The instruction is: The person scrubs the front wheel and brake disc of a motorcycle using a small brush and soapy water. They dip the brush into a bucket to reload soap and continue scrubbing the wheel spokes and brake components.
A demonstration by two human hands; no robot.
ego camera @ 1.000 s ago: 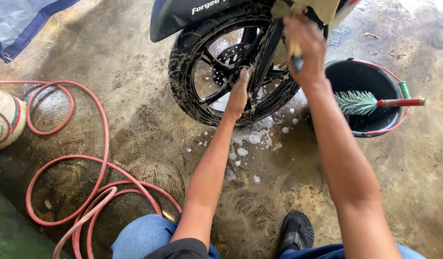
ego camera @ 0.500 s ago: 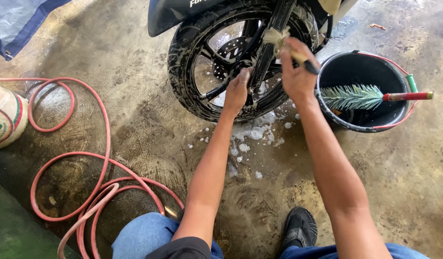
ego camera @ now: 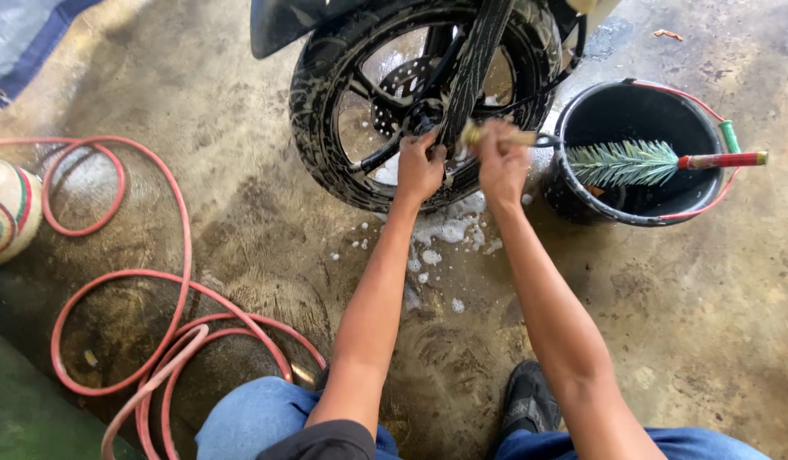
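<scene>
A soapy black motorcycle front wheel (ego camera: 326, 111) stands at the top centre. My left hand (ego camera: 419, 166) grips a spoke or the hub area low on the wheel. Beside it, my right hand (ego camera: 500, 162) is shut on a small brush (ego camera: 505, 136) with a pale handle, held against the fork leg (ego camera: 475, 68) near the axle. The brush head is blurred. White foam (ego camera: 445, 230) lies on the wet concrete under the wheel.
A black bucket (ego camera: 581, 204) with a red handle stands right of the wheel; a long bristle brush (ego camera: 632, 162) lies across it. A red hose (ego camera: 155, 281) coils at left, near a round painted container (ego camera: 6, 204). My black shoe (ego camera: 530, 400) is below.
My right hand with the brush has come down from the upper fork to the axle area beside my left hand. The view has shifted, the wheel now lower and more central.
</scene>
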